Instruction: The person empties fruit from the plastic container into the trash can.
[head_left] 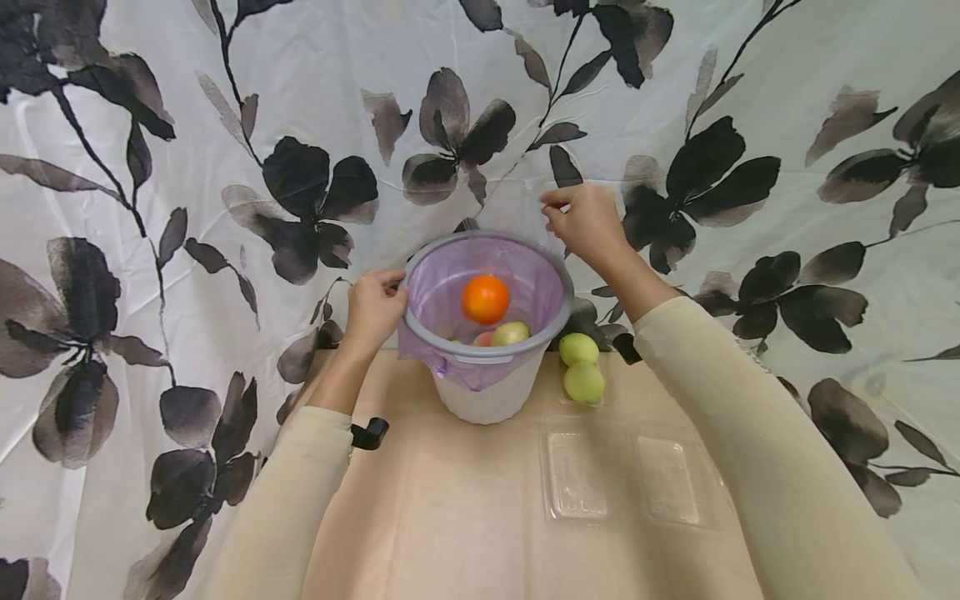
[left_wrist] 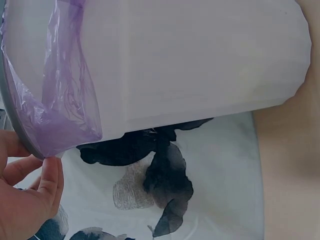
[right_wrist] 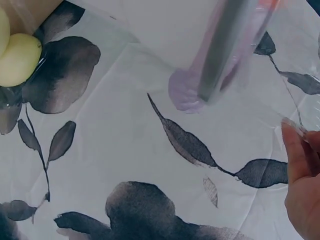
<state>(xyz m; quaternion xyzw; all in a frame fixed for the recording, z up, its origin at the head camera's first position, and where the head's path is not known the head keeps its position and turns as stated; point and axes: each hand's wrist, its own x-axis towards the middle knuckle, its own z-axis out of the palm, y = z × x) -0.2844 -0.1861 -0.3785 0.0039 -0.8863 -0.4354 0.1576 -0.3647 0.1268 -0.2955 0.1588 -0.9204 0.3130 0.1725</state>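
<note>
A white bin (head_left: 487, 398) with a grey rim stands at the back of the table, lined with a purple plastic bag (head_left: 540, 283) folded over the rim. Inside it show an orange (head_left: 486, 300), a pale green apple (head_left: 510, 334) and part of a reddish fruit (head_left: 483, 339). My left hand (head_left: 375, 310) holds the left side of the rim, its fingertips pinching the bag's edge there in the left wrist view. Above and right of the bin, my right hand (head_left: 585, 221) pinches thin clear plastic (right_wrist: 292, 125); how far that plastic reaches is hard to see.
Two yellow-green apples (head_left: 581, 367) sit right of the bin. Nearer the front lie a clear plastic container (head_left: 577, 475) and another clear container (head_left: 667, 481). A flower-printed cloth (head_left: 300, 83) hangs behind and beside the table (head_left: 450, 525).
</note>
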